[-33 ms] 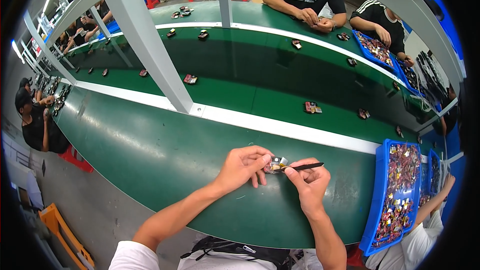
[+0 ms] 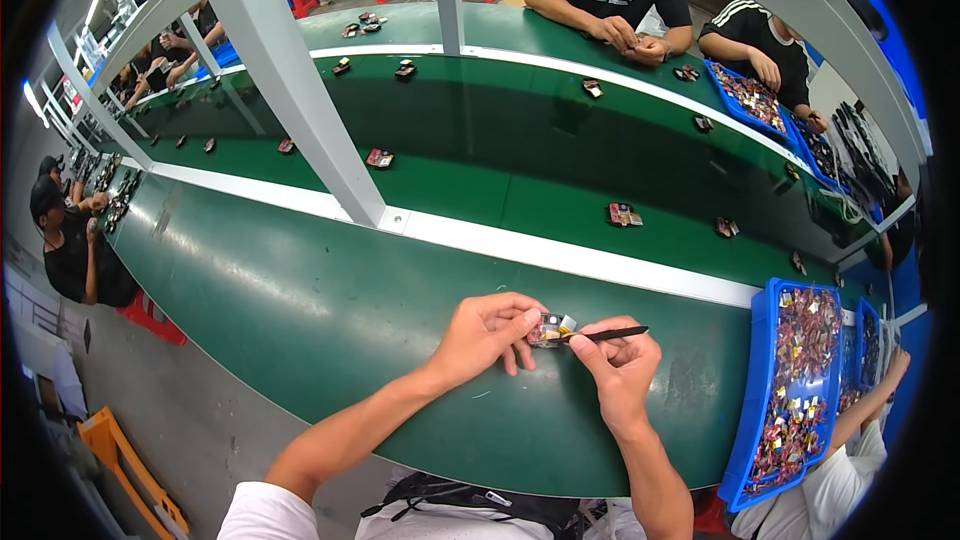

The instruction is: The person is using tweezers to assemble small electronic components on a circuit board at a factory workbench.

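Observation:
My left hand is closed on the left side of a small electronic assembly with black, red and silvery parts, pinched between thumb and fingers just above the green tabletop. My right hand grips a slim black pen-like tool; whether it is tweezers or a pry stick I cannot tell. The tool's thin end points left and reaches the assembly's lower right edge. A small silvery-white piece sticks up from the assembly beside the tool's tip. Fingers partly cover the assembly.
A blue tray of small wired parts stands to my right. Beyond a white rail runs a green conveyor belt with scattered assemblies. A grey post rises at the left. Co-workers sit opposite and at both sides.
The assemblies on the belt have shifted very slightly to the left. My hands, the tool and the held assembly show no visible movement.

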Demonstrator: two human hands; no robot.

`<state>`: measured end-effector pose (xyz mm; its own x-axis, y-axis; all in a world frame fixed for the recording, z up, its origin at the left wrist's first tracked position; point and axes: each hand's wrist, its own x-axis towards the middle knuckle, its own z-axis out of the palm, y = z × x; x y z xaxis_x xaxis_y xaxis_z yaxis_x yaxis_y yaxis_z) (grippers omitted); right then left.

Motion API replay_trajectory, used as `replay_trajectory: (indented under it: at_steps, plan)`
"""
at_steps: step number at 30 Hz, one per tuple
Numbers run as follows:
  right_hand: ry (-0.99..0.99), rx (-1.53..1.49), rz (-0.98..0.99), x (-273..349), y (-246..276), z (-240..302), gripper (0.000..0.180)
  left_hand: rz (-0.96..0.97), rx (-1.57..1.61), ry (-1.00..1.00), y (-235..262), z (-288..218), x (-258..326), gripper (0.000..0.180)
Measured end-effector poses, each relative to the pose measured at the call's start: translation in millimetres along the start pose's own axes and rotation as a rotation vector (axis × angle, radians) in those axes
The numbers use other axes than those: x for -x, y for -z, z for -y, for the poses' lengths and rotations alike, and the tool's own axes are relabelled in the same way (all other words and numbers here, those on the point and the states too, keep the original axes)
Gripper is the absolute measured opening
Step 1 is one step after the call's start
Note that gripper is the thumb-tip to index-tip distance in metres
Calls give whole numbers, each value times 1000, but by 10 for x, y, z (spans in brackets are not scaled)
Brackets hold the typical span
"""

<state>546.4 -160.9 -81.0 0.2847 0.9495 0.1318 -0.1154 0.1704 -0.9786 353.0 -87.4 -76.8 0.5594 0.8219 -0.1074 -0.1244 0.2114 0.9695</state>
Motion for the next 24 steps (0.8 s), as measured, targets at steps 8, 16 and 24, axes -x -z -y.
replay_trajectory:
  at_steps: [8, 16, 24]
  plan:
    - [177, 95, -50, 72, -21, 6, 12, 22, 38, -26, 15, 35, -5, 31]
    - [267, 161, -78, 82, -37, -53, 10, -8, 42, -80, -24, 41, 6, 29]
    - [280, 203, -83, 77, -70, -10, 11, -44, -14, -137, -37, 25, 33, 25]
